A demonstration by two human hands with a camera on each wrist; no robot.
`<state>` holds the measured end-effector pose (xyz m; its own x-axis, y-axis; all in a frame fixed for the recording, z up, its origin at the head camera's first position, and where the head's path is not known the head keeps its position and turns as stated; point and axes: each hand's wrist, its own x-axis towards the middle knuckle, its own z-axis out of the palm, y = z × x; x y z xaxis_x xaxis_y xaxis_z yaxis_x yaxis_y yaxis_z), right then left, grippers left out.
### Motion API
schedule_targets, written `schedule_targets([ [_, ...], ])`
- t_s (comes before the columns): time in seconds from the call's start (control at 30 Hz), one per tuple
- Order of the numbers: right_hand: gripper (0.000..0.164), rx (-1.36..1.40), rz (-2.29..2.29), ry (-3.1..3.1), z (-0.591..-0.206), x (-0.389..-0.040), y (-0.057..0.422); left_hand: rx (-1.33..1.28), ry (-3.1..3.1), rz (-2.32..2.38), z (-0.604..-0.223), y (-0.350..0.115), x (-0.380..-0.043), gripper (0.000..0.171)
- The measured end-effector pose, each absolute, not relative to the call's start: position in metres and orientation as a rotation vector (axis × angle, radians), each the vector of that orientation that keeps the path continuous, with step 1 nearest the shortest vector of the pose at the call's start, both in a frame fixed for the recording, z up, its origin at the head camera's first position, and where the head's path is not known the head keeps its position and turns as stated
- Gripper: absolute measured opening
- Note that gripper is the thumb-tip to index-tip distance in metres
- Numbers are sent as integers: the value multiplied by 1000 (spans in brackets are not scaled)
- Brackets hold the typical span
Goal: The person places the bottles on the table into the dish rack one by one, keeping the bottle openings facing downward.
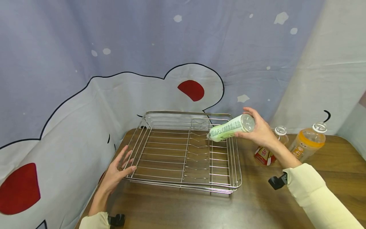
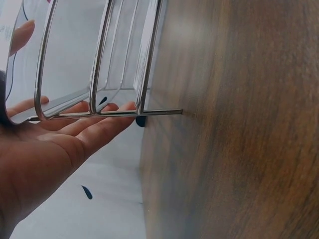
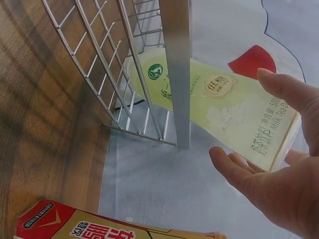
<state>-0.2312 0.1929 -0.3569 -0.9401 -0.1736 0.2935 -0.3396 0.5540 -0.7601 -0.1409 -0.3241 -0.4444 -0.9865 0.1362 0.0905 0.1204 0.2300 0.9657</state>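
My right hand (image 1: 258, 132) holds a pale green milk tea bottle (image 1: 227, 128) by its base end. The bottle lies tilted, neck end lower and inside the right part of the wire dish rack (image 1: 183, 183), its body over the right rim. In the right wrist view the thumb and fingers are on either side of the bottle (image 3: 214, 99), behind the rack's flat metal rim. At the rack's left side, my left hand (image 1: 115, 173) touches the frame, thumb over the rim. Its fingers lie fairly straight along the outer wires in the left wrist view.
Right of the rack, on the wooden table (image 1: 183, 210), stand a red-labelled bottle (image 1: 264, 156) and an orange-labelled bottle (image 1: 307, 143). A patterned curtain (image 1: 137, 47) hangs close behind the rack and along the left. Zigzag wire dividers (image 1: 197, 156) run through the rack.
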Motion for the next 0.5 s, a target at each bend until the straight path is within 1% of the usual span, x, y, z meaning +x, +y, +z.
schedule_targets([
  [0.3, 99, 479, 1329, -2585, -355, -227, 195, 253, 2451, 1920, -445, -324, -141, 90],
  [0.5, 100, 550, 1342, -2556, -338, -220, 203, 253, 2442, 1927, -444, -324, -140, 90],
])
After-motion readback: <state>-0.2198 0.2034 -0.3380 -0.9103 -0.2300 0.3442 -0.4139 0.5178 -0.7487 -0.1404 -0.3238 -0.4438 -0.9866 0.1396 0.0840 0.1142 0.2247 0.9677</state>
